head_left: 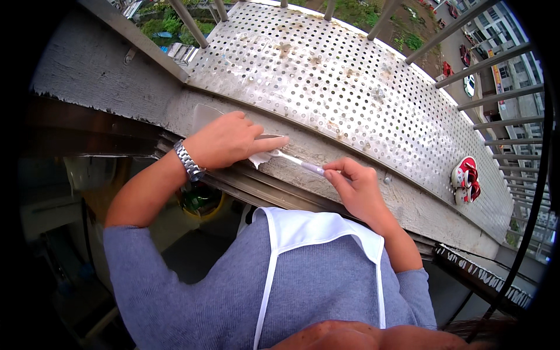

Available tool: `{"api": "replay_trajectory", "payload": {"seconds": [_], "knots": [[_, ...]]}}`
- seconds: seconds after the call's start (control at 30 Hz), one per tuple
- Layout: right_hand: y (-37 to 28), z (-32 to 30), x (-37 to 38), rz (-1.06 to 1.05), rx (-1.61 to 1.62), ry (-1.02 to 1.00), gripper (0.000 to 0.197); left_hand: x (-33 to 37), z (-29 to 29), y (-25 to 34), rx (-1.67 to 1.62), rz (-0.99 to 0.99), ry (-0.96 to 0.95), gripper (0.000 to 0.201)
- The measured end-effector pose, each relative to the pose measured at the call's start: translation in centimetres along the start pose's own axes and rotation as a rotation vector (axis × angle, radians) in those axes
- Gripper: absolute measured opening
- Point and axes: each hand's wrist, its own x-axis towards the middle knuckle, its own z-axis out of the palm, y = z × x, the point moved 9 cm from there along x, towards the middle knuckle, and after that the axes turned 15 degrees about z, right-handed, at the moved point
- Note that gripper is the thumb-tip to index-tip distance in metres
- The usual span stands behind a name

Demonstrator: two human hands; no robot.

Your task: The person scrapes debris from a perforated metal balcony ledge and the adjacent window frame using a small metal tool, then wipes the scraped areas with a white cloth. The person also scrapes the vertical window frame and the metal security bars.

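My right hand (356,185) pinches the end of a slim tool with a white and grey handle (300,163). The tool slants up and left toward my left hand, and its far end meets a small white, ragged-edged piece (259,158); what kind of tool it is I cannot tell. My left hand (227,140), with a metal watch (188,160) on the wrist, is closed over the concrete sill (344,184), index finger stretched along the tool's far end. A pale translucent flat piece (205,115) sticks out beyond its knuckles. The palm side is hidden.
Past the sill lies a perforated metal platform (326,64) enclosed by metal bars (490,59). Red and white shoes (465,179) stand on its right part. Window track rails (262,189) run along my side of the sill. Ground and buildings show far below.
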Motion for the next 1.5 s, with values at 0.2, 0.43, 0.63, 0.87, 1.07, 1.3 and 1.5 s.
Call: {"api": "replay_trajectory", "payload": {"seconds": [0.2, 0.43, 0.63, 0.87, 1.07, 1.3, 1.5], "knots": [[1.5, -4.8, -1.9, 0.040, -0.126, 0.094, 0.015, -0.3, 0.1, 0.0, -0.012, -0.020, 0.020, 0.062], [2.5, -4.0, -1.5, 0.006, -0.211, 0.138, 0.015, 0.4, 0.0, -0.3, -0.055, -0.048, -0.017, 0.063], [-1.3, -0.4, 0.2, -0.079, -0.151, 0.079, 0.016, 0.0, 0.4, -1.3, -0.075, -0.132, -0.087, 0.070], [1.8, -4.3, -2.2, 0.062, -0.117, 0.129, 0.015, -0.2, 0.0, -1.0, -0.010, -0.104, -0.049, 0.064], [4.6, -5.4, -2.1, 0.097, -0.147, 0.081, 0.017, -1.3, 0.4, -1.4, -0.023, -0.088, -0.099, 0.064], [-0.8, 2.5, 1.6, 0.025, -0.101, -0.061, 0.019, -1.3, 0.4, -1.9, -0.061, -0.096, -0.093, 0.072], [-0.5, 0.3, 1.1, -0.029, -0.044, 0.026, 0.015, -1.3, 0.5, -1.5, -0.029, -0.100, -0.070, 0.071]]}}
